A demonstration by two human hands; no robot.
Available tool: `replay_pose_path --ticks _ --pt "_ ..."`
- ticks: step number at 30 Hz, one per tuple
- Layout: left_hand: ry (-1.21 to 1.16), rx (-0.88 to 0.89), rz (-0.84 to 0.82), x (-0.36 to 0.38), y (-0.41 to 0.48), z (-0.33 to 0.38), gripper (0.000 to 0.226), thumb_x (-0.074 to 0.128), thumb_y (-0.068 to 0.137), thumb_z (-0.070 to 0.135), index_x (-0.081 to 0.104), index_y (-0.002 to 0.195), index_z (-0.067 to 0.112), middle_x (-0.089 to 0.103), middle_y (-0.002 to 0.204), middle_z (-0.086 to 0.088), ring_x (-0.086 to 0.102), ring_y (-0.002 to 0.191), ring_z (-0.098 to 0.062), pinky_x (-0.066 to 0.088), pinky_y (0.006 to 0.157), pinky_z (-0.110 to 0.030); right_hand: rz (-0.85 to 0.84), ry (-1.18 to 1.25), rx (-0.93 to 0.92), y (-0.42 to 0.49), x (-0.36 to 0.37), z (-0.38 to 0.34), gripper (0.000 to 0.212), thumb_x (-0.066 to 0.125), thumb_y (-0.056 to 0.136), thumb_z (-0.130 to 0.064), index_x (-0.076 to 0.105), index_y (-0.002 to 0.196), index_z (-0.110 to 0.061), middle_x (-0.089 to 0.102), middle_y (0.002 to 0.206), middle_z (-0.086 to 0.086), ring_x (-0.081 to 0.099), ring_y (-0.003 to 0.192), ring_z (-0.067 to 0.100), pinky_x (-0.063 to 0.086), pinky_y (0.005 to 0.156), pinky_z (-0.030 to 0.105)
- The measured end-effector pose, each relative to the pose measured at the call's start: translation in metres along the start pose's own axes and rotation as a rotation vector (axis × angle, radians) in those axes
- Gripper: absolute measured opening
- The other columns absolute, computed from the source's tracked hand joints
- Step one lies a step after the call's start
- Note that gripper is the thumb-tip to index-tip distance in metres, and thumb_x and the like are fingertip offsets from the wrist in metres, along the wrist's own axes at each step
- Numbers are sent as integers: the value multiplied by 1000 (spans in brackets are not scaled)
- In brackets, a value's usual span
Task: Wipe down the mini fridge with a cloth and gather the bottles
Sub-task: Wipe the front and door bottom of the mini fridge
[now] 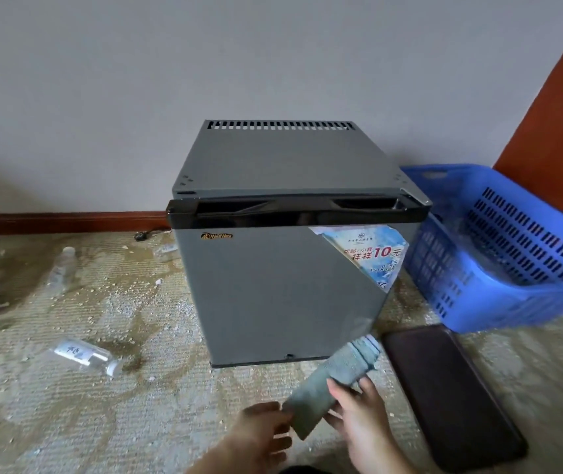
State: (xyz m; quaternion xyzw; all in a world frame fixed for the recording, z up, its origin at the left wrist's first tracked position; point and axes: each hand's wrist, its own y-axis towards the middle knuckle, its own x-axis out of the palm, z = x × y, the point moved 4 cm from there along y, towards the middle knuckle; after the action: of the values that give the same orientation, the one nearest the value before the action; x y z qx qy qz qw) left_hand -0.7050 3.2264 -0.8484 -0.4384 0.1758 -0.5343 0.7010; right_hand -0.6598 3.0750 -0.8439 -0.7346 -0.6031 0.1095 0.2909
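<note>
Two hands: left hand (266, 426) and right hand (364, 417) are gripping the folded cloth (336, 369), just before the fridge (273, 289);
Left of fridge: bottles (85, 356) are lying scattered;
Wiping: probably needing the cloth spread flat, top first.

— Where were the hands?
— Low, side by side, forearms reaching forward. The left hand (266, 427) pinched the near end of the cloth (335, 374); the right hand (358, 417) gripped its middle, fingers curled.
</note>
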Motion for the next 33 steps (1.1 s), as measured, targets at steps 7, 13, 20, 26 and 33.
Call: replay_pose_path --ticks 7,13,20,26,33 --pt "419 717 395 -1 -25 86 25 59 85 4 59 108 14 61 108 -5 59 96 -20 44 71 -25 261 -796 -899 12 58 -97 21 74 78 -17 63 93 -7 58 82 5 60 77 24 28 60 17" --pt "1205 1854 621 62 -97 199 41 54 84 28 49 121 12 47 137 -18 38 130 -36 29 107 -45 222 -660 -961 43 121 -110 26 59 90 -29 62 104 -6 65 98 10 63 91 27 48 73 33" --pt "1874 1626 693 146 -74 281 63 29 88 53 53 128 11 31 150 -18 20 140 -42 16 109 -61 427 -372 -651 102 64 -73 34 52 95 -19 49 114 8 66 108 24 65 99 35 49 81 34" --pt "2001 1510 670 190 -39 273 88 0 79 73 23 146 21 5 158 -11 -1 145 -31 10 113 -54 453 -280 -492 144 11 -51 31 48 97 -18 45 118 4 65 109 22 63 101 34 44 81 28" --pt "1934 1600 801 194 -33 271 87 -1 81 77 23 146 24 11 158 -8 4 145 -29 6 112 -56 572 -153 -188 189 -22 -5 23 47 97 -18 49 113 -2 64 113 22 61 104 38 38 77 29"
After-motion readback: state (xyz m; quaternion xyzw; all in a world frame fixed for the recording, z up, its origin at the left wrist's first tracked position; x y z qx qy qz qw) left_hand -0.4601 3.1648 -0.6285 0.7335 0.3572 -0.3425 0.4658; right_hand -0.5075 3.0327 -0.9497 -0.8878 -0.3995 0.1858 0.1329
